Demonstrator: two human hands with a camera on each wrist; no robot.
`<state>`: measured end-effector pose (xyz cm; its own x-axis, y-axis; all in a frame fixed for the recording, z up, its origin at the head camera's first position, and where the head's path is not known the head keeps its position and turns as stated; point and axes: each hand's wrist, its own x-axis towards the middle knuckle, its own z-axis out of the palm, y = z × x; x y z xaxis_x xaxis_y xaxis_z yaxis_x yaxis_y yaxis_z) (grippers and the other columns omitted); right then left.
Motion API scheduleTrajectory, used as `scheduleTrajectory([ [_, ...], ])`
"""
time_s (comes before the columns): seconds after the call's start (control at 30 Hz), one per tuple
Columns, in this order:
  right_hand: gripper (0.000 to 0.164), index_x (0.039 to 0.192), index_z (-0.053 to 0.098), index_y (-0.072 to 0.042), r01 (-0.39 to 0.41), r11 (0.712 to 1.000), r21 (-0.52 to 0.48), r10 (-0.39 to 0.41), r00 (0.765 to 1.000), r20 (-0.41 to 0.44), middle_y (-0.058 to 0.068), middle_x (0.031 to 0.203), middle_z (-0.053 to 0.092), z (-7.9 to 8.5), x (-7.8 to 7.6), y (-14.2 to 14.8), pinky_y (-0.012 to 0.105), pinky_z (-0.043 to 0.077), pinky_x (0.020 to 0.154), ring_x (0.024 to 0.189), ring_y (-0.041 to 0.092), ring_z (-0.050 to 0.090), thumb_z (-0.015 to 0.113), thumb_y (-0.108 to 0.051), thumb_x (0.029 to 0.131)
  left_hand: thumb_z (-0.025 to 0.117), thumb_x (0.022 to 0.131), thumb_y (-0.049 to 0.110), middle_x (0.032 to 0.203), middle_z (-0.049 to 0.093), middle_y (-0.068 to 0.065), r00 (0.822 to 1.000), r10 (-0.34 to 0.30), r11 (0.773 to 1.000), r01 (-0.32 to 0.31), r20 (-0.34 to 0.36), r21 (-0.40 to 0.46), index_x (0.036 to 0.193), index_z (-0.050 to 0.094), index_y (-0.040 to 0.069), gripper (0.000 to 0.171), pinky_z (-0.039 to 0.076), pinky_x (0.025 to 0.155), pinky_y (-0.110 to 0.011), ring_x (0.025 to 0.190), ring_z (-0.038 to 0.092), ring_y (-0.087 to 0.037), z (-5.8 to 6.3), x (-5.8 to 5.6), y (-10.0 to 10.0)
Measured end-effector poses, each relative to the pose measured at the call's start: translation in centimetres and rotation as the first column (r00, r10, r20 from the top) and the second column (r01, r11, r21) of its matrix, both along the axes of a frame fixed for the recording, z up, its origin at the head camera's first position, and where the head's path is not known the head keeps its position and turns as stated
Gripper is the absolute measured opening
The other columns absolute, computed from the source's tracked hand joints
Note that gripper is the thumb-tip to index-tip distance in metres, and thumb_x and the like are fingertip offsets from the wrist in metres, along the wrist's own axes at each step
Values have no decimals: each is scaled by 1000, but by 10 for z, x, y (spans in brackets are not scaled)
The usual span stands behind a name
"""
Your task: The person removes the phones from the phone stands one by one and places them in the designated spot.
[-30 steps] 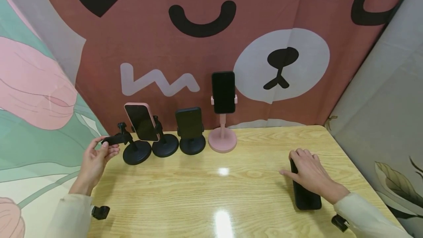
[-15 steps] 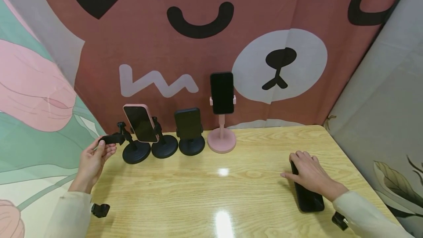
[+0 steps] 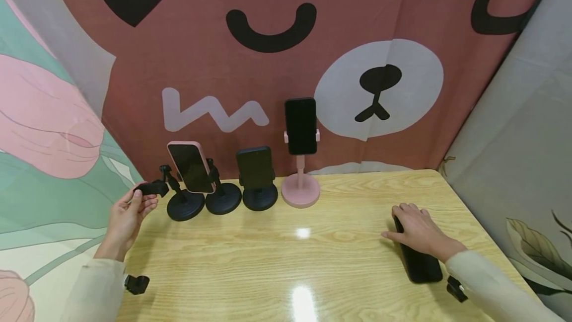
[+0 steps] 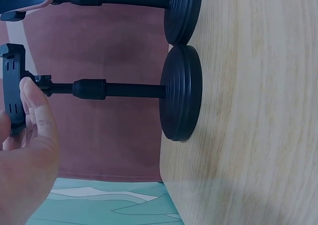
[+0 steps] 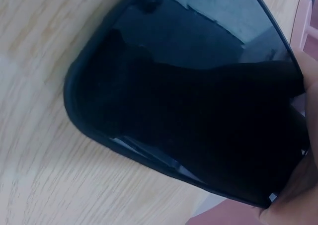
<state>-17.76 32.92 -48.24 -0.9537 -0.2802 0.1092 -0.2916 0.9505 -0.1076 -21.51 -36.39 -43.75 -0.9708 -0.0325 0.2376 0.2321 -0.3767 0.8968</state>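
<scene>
At the left, my left hand (image 3: 127, 220) pinches the black clamp (image 3: 152, 188) of a phone stand (image 3: 185, 205) between thumb and fingers. No phone sits in that clamp. The left wrist view shows the clamp (image 4: 14, 86) joined to an upright pole (image 4: 134, 90) on a round ridged base (image 4: 181, 93). To the right, my right hand (image 3: 420, 232) grips the far part of a black smartphone (image 3: 423, 266), its fingers bent over the top edge. Dark and glossy, the phone's screen (image 5: 198, 106) fills the right wrist view; the hand hides its far end.
Beside the held stand, a second black stand carries a pink-cased phone (image 3: 192, 168). A third black stand holds a dark phone (image 3: 255, 168). A taller pink stand (image 3: 300, 190) bears a black phone (image 3: 301, 126). Printed cloth (image 3: 196, 63) hangs behind the wooden table (image 3: 250, 262).
The near end of the smartphone under my right hand has swung rightward. My left hand has shifted only slightly and keeps hold of the clamp.
</scene>
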Motion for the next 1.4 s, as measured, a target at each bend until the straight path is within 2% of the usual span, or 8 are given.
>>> scheduleTrajectory([
  [0.3, 51, 94, 57, -12, 25, 1000, -11, -24, 999, 44, -1, 82, 53, -8, -6, 18, 37, 28, 63, 74, 17, 43, 76, -57, 83, 47, 106, 14, 93, 76, -7, 1000, -4, 1000, 4, -3, 15, 125, 67, 15, 28, 61, 78, -23, 86, 75, -14, -1, 1, 0],
  [0.53, 55, 94, 57, -13, 25, 1000, -13, -23, 991, 133, 0, 86, 56, -12, -3, 32, 43, 34, 65, 78, 18, 48, 72, -65, 82, 45, 106, 14, 94, 76, -7, 1000, -7, 1000, 7, -14, 9, 126, 66, 15, 29, 61, 78, -23, 86, 75, -13, -1, 1, 0],
  [0.73, 61, 103, 61, -10, 15, 1000, -15, -11, 980, 197, 4, 97, 62, -14, -1, 44, 49, 42, 67, 86, 24, 58, 72, -67, 81, 44, 106, 15, 94, 76, -6, 1000, -9, 1000, 9, -12, -3, 126, 66, 16, 29, 61, 79, -22, 86, 75, -12, 0, 1, -1],
  [0.97, 52, 91, 54, -17, 34, 997, -64, -16, 968, 252, -2, 84, 54, -20, 0, 51, 37, 32, 61, 74, 15, 48, 71, -65, 83, 46, 106, 19, 97, 76, -5, 1000, -6, 998, 7, 14, -55, 129, 63, 15, 29, 60, 80, -21, 88, 75, -11, 1, 3, -4],
  [1.4, 49, 90, 53, -15, 31, 993, -116, -2, 971, 239, -2, 80, 50, -25, 0, 53, 34, 29, 61, 70, 12, 43, 73, -59, 85, 48, 105, 21, 97, 76, -3, 998, 2, 998, 2, 57, -61, 125, 65, 16, 26, 60, 82, -22, 88, 75, -11, 2, 2, -3],
])
